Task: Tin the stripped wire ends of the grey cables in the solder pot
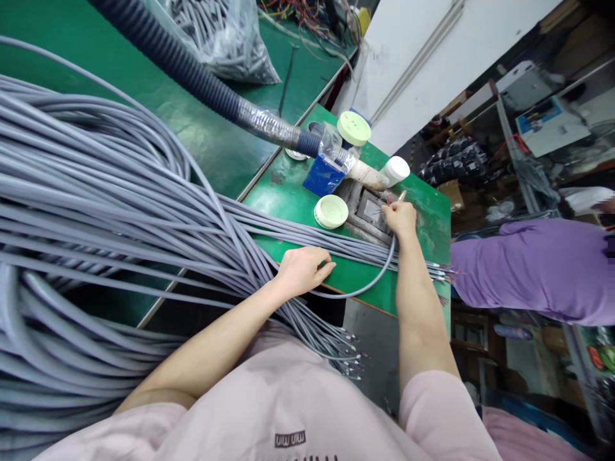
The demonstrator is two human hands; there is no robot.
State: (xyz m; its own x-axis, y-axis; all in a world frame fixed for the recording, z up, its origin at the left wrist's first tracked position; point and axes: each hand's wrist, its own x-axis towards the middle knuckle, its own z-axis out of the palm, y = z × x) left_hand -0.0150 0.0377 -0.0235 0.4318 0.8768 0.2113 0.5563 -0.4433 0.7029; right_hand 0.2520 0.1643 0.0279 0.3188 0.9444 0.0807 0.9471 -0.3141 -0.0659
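My right hand (401,221) is closed in a pinch on the end of a grey cable (372,282), over a square pot (366,218) with a dark frame. Thin wire ends reach from my fingers towards the pot's shiny silvery surface (373,211). The cable loops down from this hand and back left, passing below my left hand (305,267). That hand is curled above a bundle of grey cables (298,234); whatever its fingers hold is hidden. Some stripped cable ends (439,272) lie past my right forearm, others (350,355) hang near my lap.
Thick grey cable coils (86,179) fill the left. A dark ribbed hose (192,70) crosses above the green table (283,186) to a blue box (323,176). Nearby are a pale tub (331,211), a white jar (396,169) and a round lid (354,127). A person in purple (533,269) is at right.
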